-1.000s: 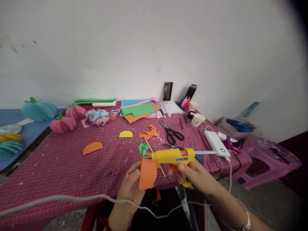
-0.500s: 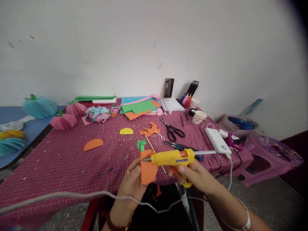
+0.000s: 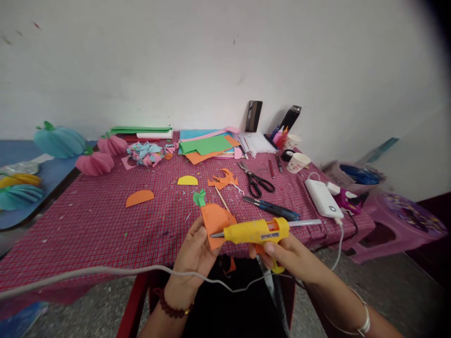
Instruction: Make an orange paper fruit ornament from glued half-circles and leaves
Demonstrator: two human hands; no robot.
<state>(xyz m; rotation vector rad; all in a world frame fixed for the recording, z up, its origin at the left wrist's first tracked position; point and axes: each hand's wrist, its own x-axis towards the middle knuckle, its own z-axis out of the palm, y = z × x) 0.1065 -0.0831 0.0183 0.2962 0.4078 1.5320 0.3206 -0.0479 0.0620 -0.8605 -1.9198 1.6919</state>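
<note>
In the head view, the left hand (image 3: 193,253) pinches a folded orange paper shape (image 3: 217,217) by its near-left edge, thumb in front and other fingers behind. The shape is held up over the table's near edge, close to six o'clock, with a green paper stem (image 3: 199,197) at its eleven o'clock. The right hand (image 3: 287,256) is wrapped around the grip of a yellow glue gun (image 3: 252,232) at the shape's four o'clock. The metal nozzle (image 3: 217,235) points to nine o'clock across the lower part of the paper; whether it touches, I cannot tell.

The step in hand looks like laying glue on this face. The next move seems to call for a steady left pinch, fingertips clear of the hot tip, and an even bead along the paper. An orange half-disc (image 3: 140,198), lying between nine and ten o'clock from the shape, could be the piece to join.
</note>
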